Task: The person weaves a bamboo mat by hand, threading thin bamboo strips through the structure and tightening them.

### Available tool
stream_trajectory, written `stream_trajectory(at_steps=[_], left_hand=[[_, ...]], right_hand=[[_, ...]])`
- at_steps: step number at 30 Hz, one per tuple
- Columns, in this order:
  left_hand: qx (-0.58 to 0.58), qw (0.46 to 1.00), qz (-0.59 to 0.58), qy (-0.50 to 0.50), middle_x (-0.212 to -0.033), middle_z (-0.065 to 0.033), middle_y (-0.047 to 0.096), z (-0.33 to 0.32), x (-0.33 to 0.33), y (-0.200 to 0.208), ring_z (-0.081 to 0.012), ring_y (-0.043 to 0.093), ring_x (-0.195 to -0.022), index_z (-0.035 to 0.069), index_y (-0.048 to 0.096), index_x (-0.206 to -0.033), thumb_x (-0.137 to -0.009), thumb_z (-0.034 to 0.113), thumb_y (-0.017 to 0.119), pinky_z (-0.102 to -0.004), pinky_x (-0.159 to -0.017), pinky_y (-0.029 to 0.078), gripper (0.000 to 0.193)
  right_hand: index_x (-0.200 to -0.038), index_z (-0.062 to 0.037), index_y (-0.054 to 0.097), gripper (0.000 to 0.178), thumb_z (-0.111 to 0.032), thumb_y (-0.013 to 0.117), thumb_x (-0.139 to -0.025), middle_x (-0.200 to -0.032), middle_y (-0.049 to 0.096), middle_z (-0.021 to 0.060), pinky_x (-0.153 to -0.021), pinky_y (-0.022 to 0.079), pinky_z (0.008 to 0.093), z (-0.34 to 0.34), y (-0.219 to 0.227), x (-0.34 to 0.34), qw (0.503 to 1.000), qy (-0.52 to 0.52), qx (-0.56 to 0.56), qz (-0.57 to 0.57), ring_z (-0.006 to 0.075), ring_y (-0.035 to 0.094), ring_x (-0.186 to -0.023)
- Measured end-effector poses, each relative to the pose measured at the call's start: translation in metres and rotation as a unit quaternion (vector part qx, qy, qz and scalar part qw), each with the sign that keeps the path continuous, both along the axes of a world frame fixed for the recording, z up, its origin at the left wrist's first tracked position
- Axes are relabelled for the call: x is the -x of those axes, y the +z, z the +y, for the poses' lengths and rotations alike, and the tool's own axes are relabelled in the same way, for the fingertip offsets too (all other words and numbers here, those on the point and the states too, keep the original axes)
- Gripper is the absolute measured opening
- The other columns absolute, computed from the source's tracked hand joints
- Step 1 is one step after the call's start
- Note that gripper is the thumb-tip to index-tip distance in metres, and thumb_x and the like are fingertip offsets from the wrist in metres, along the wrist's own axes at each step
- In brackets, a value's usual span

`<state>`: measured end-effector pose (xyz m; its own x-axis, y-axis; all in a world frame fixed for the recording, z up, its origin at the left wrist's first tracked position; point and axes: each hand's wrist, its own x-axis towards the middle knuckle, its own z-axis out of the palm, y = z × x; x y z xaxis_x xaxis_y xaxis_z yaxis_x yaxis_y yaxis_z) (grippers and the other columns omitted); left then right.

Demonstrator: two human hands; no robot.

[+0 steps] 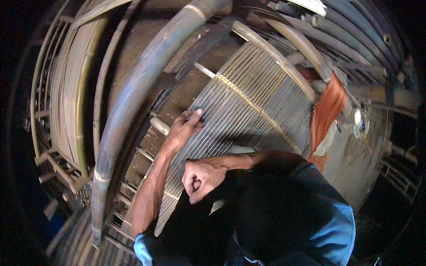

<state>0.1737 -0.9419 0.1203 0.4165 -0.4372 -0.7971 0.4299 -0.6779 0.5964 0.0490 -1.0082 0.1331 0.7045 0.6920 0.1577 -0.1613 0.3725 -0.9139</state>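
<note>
Stretching diagonally before me is a slatted bamboo panel (239, 106), its thin strips set side by side and crossed by a pale woven binding. At its left edge, my left hand (188, 125) reaches onto the outer strips, thumb apart from the partly hidden fingers. My right hand (203, 178) is curled into a fist close to my body, above the near part of the panel. Whatever that fist may hold is hidden. My right forearm crosses over the slats, and dark clothing covers the panel's lower right.
A thick bamboo pole (133, 93) curves along the left, beyond it a rack of pale strips (71, 93). A bundle of orange-red fibres (327, 115) hangs at the panel's right end. Several bamboo poles (341, 42) are stacked at the upper right.
</note>
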Motion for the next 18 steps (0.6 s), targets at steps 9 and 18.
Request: stream_trajectory(at_steps=[9, 18], left_hand=[[0.139, 0.979, -0.144, -0.037, -0.076, 0.0029, 0.061, -0.041, -0.015, 0.025, -0.007, 0.048, -0.066, 0.0, 0.074, -0.103, -0.101, 0.02, 0.06, -0.0245, -0.063, 0.04, 0.024], [0.085, 0.988, -0.126, -0.033, -0.096, -0.0049, 0.064, 0.032, -0.001, 0.065, -0.0122, 0.057, -0.092, -0.001, 0.066, -0.09, -0.101, 0.011, 0.058, -0.0271, -0.084, 0.043, 0.018]], right_hand=[[-0.081, -0.0078, 0.074, 0.012, -0.018, 0.081, -0.08, -0.111, 0.063, 0.0101, -0.093, 0.049, 0.0387, -0.103, 0.012, 0.007, 0.862, -0.414, 0.197, -0.217, 0.0243, 0.061, -0.108], [-0.086, -0.0074, 0.075, 0.02, -0.027, 0.079, -0.082, -0.142, 0.052, 0.0186, -0.11, 0.039, 0.0422, -0.131, 0.003, -0.031, 0.909, -0.151, 0.36, -0.149, 0.0347, 0.05, -0.131]])
